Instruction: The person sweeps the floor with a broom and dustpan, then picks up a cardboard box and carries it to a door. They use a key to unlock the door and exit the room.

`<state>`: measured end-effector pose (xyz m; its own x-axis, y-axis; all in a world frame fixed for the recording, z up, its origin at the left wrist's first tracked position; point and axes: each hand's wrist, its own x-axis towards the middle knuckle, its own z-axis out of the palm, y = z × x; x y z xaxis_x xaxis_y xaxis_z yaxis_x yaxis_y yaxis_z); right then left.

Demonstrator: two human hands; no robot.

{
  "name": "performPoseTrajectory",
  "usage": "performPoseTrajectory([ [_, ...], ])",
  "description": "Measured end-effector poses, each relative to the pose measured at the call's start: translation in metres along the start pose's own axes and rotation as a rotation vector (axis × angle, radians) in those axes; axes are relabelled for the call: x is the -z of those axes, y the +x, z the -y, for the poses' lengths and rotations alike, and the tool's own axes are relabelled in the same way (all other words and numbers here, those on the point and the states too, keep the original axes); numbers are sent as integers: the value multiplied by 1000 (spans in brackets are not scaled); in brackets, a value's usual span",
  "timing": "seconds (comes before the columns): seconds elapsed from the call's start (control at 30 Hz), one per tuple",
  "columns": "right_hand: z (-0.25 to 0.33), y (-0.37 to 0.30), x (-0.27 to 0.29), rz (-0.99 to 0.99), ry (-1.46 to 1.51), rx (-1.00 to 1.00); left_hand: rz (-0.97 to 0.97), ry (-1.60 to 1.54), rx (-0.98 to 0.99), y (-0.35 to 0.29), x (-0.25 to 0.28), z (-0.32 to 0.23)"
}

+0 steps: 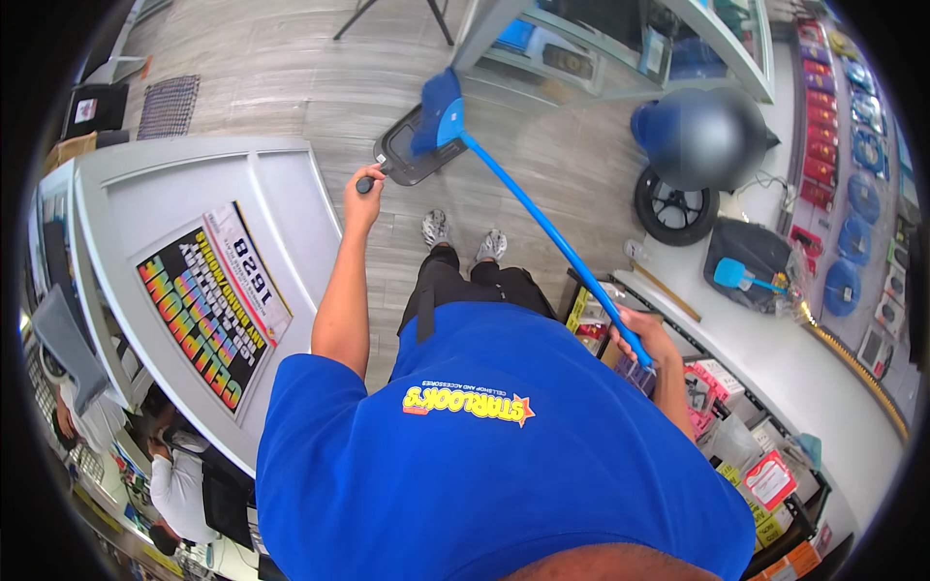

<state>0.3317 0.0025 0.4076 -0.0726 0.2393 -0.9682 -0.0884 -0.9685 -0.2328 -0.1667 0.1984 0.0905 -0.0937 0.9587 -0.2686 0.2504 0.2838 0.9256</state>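
Observation:
My left hand is closed around the black handle of a dark grey dustpan, which it holds out in front of me on the left. A blue broom slants across the view from the dustpan to my right side. Its blue head lies over the dustpan's pan, so part of the pan is hidden. Near the top end of the stick, my right hand wraps round it beside a shelf of boxed goods. Any dirt in the pan cannot be made out.
A white counter with posters stands at left, people behind it. Ahead is a glass display case. At right are a black wheel, a blurred rounded dark shape, a black bag and packed shelves.

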Motion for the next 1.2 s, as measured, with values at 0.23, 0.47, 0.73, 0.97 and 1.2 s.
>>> performPoseTrajectory([
  [0.23,59,-18,-36,-136,-427,45,-288,-288,51,25,75,-30],
  [0.47,148,-11,-96,-198,-648,221,-687,-468,149,122,114,-57],
  [0.73,325,78,-203,-96,-640,519,-1027,-449,186,283,178,-124],
  [0.97,500,159,-353,-41,-593,677,-1292,-499,192,415,281,-135],
  [1.2,655,224,-487,19,-582,640,-1439,-476,295,517,384,-55],
])
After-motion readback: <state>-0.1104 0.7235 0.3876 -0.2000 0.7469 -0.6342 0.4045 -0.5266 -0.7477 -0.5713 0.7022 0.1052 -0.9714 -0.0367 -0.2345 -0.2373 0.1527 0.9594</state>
